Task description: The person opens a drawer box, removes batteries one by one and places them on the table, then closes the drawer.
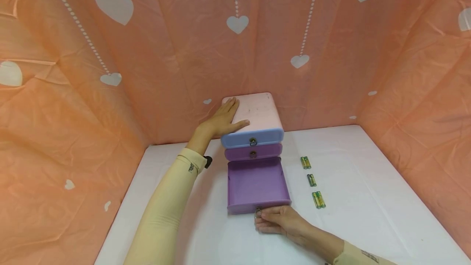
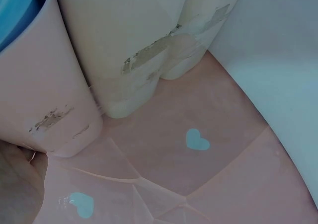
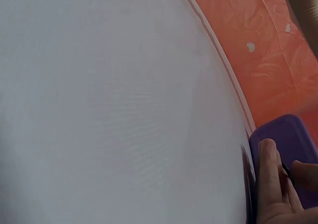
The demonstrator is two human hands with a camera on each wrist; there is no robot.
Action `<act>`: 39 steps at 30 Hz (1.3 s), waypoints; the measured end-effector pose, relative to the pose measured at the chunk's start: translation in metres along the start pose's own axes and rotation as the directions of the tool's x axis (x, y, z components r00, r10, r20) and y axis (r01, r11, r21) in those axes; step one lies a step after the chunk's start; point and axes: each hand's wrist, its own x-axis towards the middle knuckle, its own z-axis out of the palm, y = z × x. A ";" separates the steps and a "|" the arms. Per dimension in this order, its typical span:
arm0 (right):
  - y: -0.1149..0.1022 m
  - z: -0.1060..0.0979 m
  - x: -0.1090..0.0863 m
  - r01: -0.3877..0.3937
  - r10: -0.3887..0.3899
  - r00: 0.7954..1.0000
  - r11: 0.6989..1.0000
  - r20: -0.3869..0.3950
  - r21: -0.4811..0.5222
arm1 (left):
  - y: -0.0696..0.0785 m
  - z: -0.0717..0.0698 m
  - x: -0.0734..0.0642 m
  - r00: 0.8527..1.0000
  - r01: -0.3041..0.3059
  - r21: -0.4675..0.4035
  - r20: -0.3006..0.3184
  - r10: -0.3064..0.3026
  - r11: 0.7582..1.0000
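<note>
A small drawer unit with a pink top (image 1: pixel 259 111) stands against the back curtain. My left hand (image 1: pixel 222 121) lies flat on its top left edge, fingers straight and thumb spread. The blue top drawer (image 1: pixel 239 138) and purple middle drawer (image 1: pixel 237 153) are closed. Below them the purple bottom drawer (image 1: pixel 257 181) is pulled far out, with nothing inside. My right hand (image 1: pixel 283 221) pinches the metal ring pull (image 1: pixel 258 213) on its front. In the right wrist view, thumb and fingers meet at the purple drawer front (image 3: pixel 285 129). The left wrist view shows the unit's scuffed side (image 2: pixel 134 45).
Three groups of green-and-yellow batteries lie right of the open drawer: a far pair (image 1: pixel 306 162), a smaller middle group (image 1: pixel 311 180) and a near pair (image 1: pixel 319 200). A white table (image 1: pixel 368 199) lies below, with orange curtains (image 1: pixel 191 52) printed with hearts around it.
</note>
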 end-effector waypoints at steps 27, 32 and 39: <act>-0.001 -0.002 0.006 0.026 -0.026 1.000 1.000 -0.011 -0.016 | 0.000 -0.002 -0.002 1.000 -0.001 -0.014 0.006 0.001 1.000; -0.002 -0.003 0.010 0.043 -0.044 0.999 0.999 -0.010 -0.023 | 0.001 -0.002 -0.002 1.000 -0.005 -0.010 -0.001 0.005 1.000; -0.004 -0.007 0.018 0.060 -0.060 0.998 0.998 -0.023 -0.027 | 0.001 -0.001 -0.002 1.000 0.002 0.000 0.002 -0.002 1.000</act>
